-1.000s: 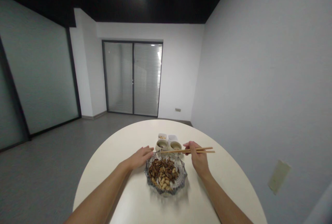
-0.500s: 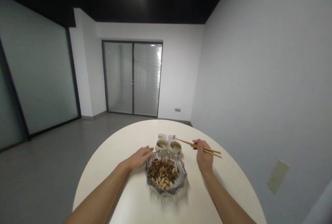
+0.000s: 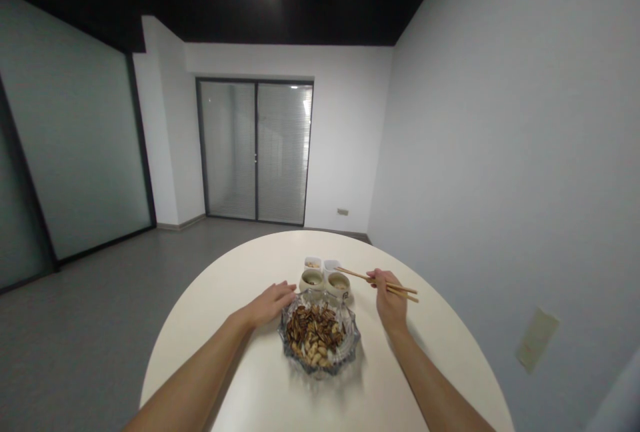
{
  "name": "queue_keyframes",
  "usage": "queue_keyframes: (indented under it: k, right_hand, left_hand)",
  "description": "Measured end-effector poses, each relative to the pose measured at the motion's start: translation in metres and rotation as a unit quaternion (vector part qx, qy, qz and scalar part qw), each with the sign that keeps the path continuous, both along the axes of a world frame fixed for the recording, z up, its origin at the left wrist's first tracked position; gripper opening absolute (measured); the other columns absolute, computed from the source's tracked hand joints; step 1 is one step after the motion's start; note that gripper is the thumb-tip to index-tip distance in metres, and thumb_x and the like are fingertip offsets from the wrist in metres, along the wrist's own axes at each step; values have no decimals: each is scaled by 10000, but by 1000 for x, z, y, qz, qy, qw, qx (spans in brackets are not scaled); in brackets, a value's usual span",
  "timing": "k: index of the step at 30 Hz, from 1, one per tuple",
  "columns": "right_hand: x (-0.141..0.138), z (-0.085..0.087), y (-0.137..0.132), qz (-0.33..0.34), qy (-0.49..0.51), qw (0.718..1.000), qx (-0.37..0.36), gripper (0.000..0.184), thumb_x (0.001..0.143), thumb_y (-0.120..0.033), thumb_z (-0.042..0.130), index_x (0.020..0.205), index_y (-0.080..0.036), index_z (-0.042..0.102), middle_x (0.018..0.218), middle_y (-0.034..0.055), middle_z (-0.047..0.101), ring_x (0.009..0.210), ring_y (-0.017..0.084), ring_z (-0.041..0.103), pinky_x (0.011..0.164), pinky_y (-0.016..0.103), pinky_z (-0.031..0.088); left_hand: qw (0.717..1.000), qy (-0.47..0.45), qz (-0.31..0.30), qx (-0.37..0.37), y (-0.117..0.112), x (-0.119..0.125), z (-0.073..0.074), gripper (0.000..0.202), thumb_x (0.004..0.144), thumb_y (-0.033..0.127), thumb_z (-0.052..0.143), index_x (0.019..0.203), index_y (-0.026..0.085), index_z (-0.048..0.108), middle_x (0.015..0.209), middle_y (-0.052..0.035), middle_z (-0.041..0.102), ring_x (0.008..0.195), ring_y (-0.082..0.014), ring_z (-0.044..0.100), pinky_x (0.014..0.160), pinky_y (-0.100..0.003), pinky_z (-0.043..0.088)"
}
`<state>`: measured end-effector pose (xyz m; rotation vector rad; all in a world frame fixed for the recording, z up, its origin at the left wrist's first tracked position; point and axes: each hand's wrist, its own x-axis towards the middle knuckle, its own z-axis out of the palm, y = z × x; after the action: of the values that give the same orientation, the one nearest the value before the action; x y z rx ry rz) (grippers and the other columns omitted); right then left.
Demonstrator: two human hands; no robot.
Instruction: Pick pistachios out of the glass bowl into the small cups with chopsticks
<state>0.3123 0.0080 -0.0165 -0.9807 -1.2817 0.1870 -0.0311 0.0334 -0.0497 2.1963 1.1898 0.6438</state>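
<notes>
A cut-glass bowl [image 3: 352, 342] of dark seeds and pale nuts sits on the round white table [image 3: 250, 365]. My left hand [image 3: 270, 301] lies flat against the bowl's left rim, fingers stretched out. My right hand [image 3: 388, 299] grips a pair of wooden chopsticks [image 3: 357, 275], whose tips point left over a small white square dish [image 3: 332, 265]. Beside it is a second square dish [image 3: 313, 263] with some nuts. Two round beige cups [image 3: 312, 280] [image 3: 339, 283] stand just behind the glass bowl.
The table's far edge curves behind the small dishes. A grey wall rises close on the right, with a pale plate [image 3: 536, 340] mounted low. Glass partitions and a sliding door [image 3: 257, 152] enclose the grey floor beyond.
My right hand lifted the chopsticks from over the glass bowl and swung their tips back toward the small square dish. The left hand stayed put.
</notes>
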Motion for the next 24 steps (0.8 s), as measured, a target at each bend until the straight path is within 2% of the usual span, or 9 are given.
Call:
queue_keyframes:
  k: [6,10,14,19,24]
  right_hand:
    - [-2,12,-11,2,37,999,8,626,964,-750,564,811,-184,783,722,70,733,635,211,673,596,331,568]
    - [-8,25,-25,24,63,998,6,666,938,-790,563,693,-196,734,603,61,694,539,194,623,525,311,530]
    - [-17,34,-36,47,53,997,10,687,906,-818,577,614,-209,698,527,48,642,492,185,588,489,303,510]
    - [-21,37,-41,76,25,997,-9,686,913,-811,570,613,-208,702,484,26,593,445,171,555,427,280,469]
    - [-22,36,-41,70,-12,997,-17,677,935,-794,556,634,-207,708,495,26,599,462,173,571,442,274,466]
  left_hand:
    - [1000,-8,0,-1,-2,-1,1,754,982,819,357,1339,275,737,1626,-77,534,1581,-387,344,1331,-571,157]
    - [1000,-5,1,0,-1,-1,0,771,990,812,341,1373,256,715,1633,-99,521,1586,-377,338,1328,-582,151]
    - [1000,-14,0,-5,1,0,-1,731,983,810,374,1348,287,731,1628,-81,528,1585,-369,343,1333,-578,132]
    - [1000,-15,3,-7,0,0,0,731,986,804,369,1344,281,734,1628,-81,529,1588,-370,337,1335,-579,124]
    - [1000,-3,0,-2,-3,0,3,775,989,812,325,1367,265,725,1634,-84,522,1586,-398,330,1331,-592,134]
